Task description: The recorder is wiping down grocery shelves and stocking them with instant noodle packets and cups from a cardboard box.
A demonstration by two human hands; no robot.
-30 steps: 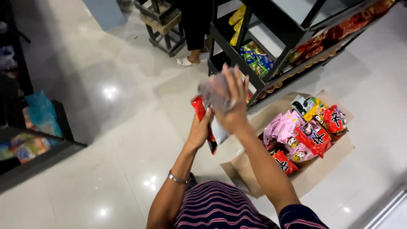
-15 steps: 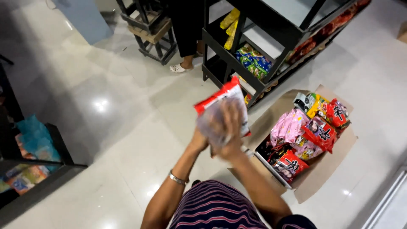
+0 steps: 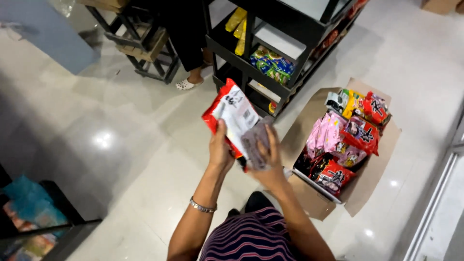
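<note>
place: shop | black shelf rack (image 3: 290, 72) | carton of snack packets (image 3: 348, 140)

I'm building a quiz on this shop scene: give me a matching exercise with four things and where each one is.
Things:
1. red and white packet
2. cardboard box
3. bracelet
4. white sandal

Places:
A. on the left wrist
B. on the floor, full of packets
C. held in both hands
D. on another person's foot near the shelf

Pairs: 1-C, 2-B, 3-A, 4-D
</note>
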